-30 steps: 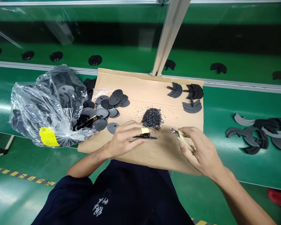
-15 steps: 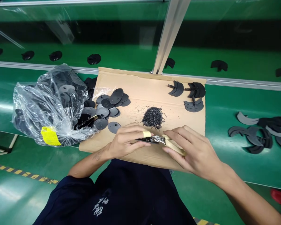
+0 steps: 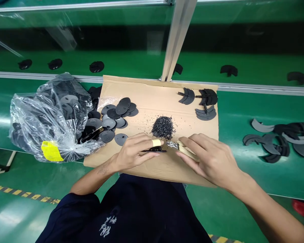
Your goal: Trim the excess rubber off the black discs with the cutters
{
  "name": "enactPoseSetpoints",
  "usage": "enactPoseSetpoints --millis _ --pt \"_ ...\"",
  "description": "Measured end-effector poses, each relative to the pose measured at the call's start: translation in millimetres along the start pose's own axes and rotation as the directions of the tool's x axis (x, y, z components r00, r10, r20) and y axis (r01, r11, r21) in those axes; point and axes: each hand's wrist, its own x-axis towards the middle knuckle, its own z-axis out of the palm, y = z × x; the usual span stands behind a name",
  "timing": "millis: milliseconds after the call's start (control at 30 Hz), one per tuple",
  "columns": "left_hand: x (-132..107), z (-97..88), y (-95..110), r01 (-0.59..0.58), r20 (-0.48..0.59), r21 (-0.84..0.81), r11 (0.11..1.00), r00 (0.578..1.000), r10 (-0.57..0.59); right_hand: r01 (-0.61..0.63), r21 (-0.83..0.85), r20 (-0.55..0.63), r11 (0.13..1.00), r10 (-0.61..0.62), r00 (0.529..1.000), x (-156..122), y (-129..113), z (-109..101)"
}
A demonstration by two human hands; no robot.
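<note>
Over the near half of a cardboard sheet (image 3: 142, 98), the left hand (image 3: 134, 152) pinches a black disc (image 3: 154, 151) nearly edge-on, thumb below and forefinger above, that finger wrapped in a yellow band (image 3: 156, 142), perhaps to guard the skin. The grip sits toward the disc's left side, presumably to leave its right end open to the tool. The right hand (image 3: 212, 162) has its fingers curled round the pale handles of a pair of pliers (image 3: 187, 152); how hard they squeeze I cannot tell. The metal nose points left, just beside the left fingertips, and whether it touches the disc is too small to make out. The disc thus lies inside the left pinch, its right edge reaching slightly past those fingertips but apart from the right hand's fingers. Just beyond both hands is a heap of black scraps (image 3: 162, 126), which the cardboard seems to catch. Loose discs (image 3: 123, 106) lie on the left, near a plastic bag (image 3: 50, 114), probably for easy reach, while curved pieces (image 3: 206, 113) sit at the far right corner, apart from the scraps
</note>
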Motion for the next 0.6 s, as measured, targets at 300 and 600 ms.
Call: enactPoseSetpoints --millis 300,600 --pt "2 6.7 -16 -0.043 0.024 0.344 0.938 0.999 0.037 -0.104 -0.060 0.067 0.993 0.108 0.992 -7 6 0" --pt "2 19.7 -10 0.056 -0.072 -0.031 0.998 0.996 -0.059 -0.015 0.168 -0.127 0.986 0.037 0.991 4 -10 18"
